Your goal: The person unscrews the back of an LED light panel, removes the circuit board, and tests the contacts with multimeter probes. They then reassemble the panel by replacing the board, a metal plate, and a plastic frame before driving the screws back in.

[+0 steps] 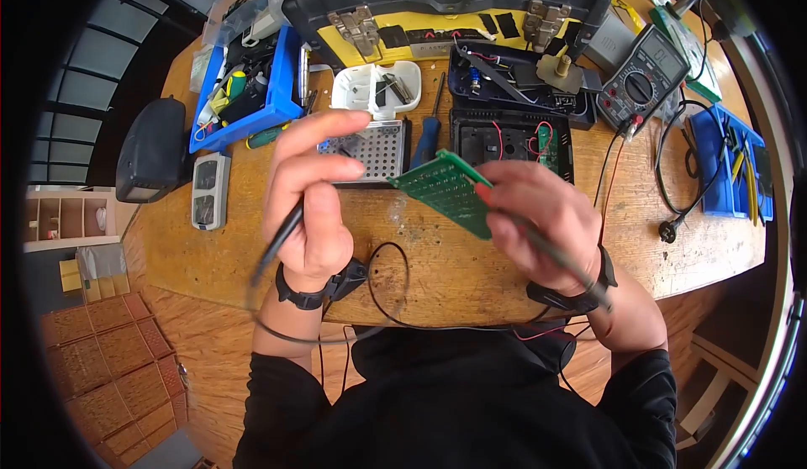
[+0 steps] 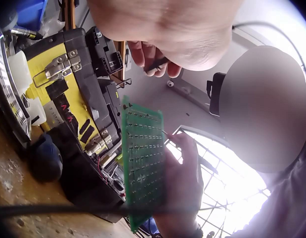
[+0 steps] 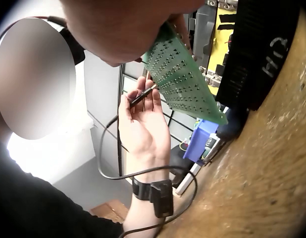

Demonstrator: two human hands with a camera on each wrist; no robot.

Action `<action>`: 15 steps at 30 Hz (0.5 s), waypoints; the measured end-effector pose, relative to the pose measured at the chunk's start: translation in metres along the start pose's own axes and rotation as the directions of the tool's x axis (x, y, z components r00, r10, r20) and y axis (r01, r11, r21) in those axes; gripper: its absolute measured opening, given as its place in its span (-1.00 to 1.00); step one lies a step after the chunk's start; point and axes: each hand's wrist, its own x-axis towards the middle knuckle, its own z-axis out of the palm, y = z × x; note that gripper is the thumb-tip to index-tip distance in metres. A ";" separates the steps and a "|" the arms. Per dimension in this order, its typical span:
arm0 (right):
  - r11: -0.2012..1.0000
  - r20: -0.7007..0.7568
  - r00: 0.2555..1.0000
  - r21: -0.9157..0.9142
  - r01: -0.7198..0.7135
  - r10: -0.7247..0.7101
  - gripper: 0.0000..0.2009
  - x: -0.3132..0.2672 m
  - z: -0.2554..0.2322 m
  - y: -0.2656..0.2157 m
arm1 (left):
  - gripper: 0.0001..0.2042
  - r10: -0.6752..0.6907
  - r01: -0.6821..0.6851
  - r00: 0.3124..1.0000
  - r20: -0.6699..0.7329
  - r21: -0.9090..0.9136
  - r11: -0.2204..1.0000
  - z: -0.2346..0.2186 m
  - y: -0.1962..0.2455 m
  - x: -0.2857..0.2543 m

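both grips are up nearest the head camera; left grip (image 1: 315,217) is closed round a black probe (image 1: 284,232), right grip (image 1: 551,208) pinches a green circuit board (image 1: 441,192) plus a second probe with red near its tip (image 1: 482,193); board is held tilted above the worktop (image 1: 471,271), solder side showing, between the two grips; step looks like checking joints with the multimeter (image 1: 640,86), its display too small to read surely; black probe seems off the board in the head view, contact at the red one can't be confirmed; next move likely calls for bringing the black tip onto a chosen joint with the board steady; black lead (image 1: 388,244) loops by the left wrist, could snag; behind: perforated box (image 1: 382,162), blue-handled screwdriver (image 1: 427,137), open black case (image 1: 483,137) with red wires, yellow-and-black toolbox (image 1: 445,15); blue bin (image 1: 244,129) off left, clear of the work
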 end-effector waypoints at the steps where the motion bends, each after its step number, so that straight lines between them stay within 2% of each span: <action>1: 0.993 0.043 0.997 -0.095 0.075 -0.071 -0.68 0.002 -0.003 -0.002 | -0.72 0.007 -0.007 1.000 0.002 0.001 1.000 0.000 -0.003 -0.002; 3: 0.958 0.085 0.978 -0.198 0.206 -0.192 -0.62 0.003 -0.005 0.000 | -0.79 -0.063 0.104 0.983 0.172 -0.236 0.966 -0.003 -0.009 -0.005; 4: 0.950 0.064 0.972 -0.206 0.235 -0.226 -0.61 0.004 -0.004 -0.001 | -0.73 -0.070 0.096 0.983 0.168 -0.154 0.983 0.002 -0.003 -0.001; 5: 0.949 0.054 0.971 -0.206 0.240 -0.234 -0.61 0.006 -0.005 -0.002 | -0.63 -0.021 0.082 0.967 0.255 -0.230 0.970 -0.004 -0.009 -0.001; 7: 0.871 0.137 0.934 -0.337 0.357 -0.330 -0.64 0.008 -0.009 -0.006 | -0.52 -0.038 0.071 0.952 0.305 -0.096 0.993 -0.003 0.002 0.007; 8: 0.897 0.201 0.936 -0.283 0.339 -0.290 -0.62 0.009 -0.013 -0.015 | -0.52 -0.033 0.066 0.950 0.310 -0.097 0.993 0.000 0.001 0.008; 9: 0.874 0.159 0.932 -0.328 0.360 -0.324 -0.62 0.007 -0.007 -0.015 | -0.55 0.018 -0.006 0.942 0.335 -0.038 0.999 0.002 -0.002 0.008; 10: 0.859 0.205 0.919 -0.334 0.389 -0.337 -0.62 0.008 -0.009 -0.017 | -0.54 0.065 -0.078 0.930 0.362 0.021 0.997 0.003 -0.003 0.007; 11: 0.844 0.249 0.904 -0.336 0.417 -0.348 -0.63 0.009 -0.010 -0.018 | -0.54 0.063 -0.077 0.928 0.367 0.023 0.997 0.004 -0.003 0.006; 15: 0.864 0.203 0.916 -0.313 0.395 -0.346 -0.65 0.009 -0.004 -0.021 | -0.52 0.040 -0.051 0.950 0.309 0.026 0.998 0.008 0.000 0.005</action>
